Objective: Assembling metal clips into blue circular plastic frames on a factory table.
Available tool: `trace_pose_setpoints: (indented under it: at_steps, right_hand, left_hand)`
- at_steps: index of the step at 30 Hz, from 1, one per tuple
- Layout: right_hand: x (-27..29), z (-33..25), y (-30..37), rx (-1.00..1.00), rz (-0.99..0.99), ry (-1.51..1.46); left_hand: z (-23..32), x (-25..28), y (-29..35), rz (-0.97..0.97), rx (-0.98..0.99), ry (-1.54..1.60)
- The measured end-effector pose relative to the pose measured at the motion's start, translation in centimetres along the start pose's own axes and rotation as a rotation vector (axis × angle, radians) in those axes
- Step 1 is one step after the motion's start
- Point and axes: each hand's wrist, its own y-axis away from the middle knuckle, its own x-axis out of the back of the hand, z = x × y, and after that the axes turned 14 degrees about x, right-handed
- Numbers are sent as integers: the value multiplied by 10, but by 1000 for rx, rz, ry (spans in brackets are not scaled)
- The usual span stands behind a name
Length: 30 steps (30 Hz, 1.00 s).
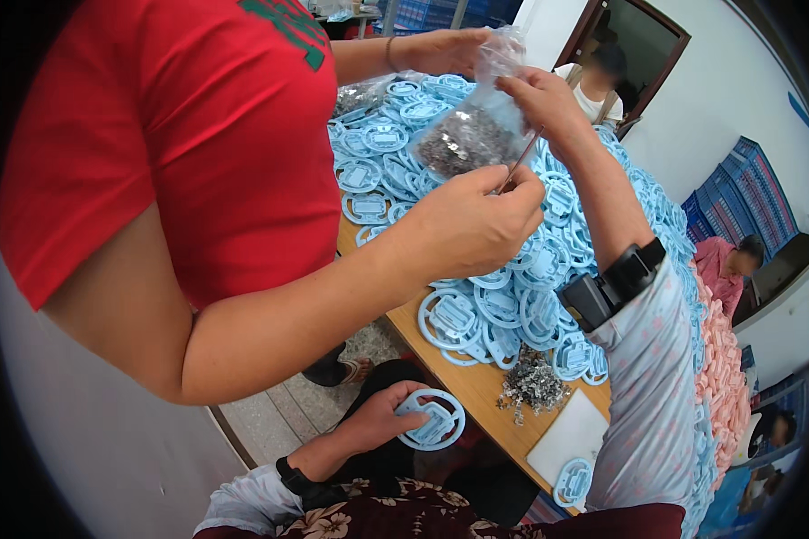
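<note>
– What has your left hand [379, 419] got?

– A round blue piece [433, 420], held low over my lap, just off the edge of the wooden surface [463, 388]. My thumb lies over its left side.

– And your right hand [548, 106]?

– It's reached up to the clear bag [493, 97], the fingers closed on its upper part. The lower part bulges with small metal bits, above the heap of blue pieces [449, 316].

– Are you alone on that bag?

– No, a co-worker in a red shirt [234, 162] stands at my left. One of their hands [445, 51] is at the top of the bag; the other hand [490, 220] pinches something thin near its lower right corner. I can't tell what that is.

– What's close to you on the surface?

– A loose pile of metal clips [532, 384] beside the blue heap, then a white sheet [571, 431] with a single blue piece [573, 482] at its near end. Farther right lies a heap of pink pieces [719, 364].
</note>
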Motion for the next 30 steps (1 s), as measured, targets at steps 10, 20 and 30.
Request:
trace_pose_setpoints:
  at_steps: [10, 20, 30]
  right_hand:
    - [-33, 14, -24, 68, 49, -358]
    - [-57, 8, 45, 154, 408, -241]
    - [-2, -69, 231, -178, -237, 77]
  left_hand:
    - [0, 19, -14, -46, -32, 64]
    - [4, 15, -11, -7, -102, 125]
    - [70, -19, -22, -135, -175, 432]
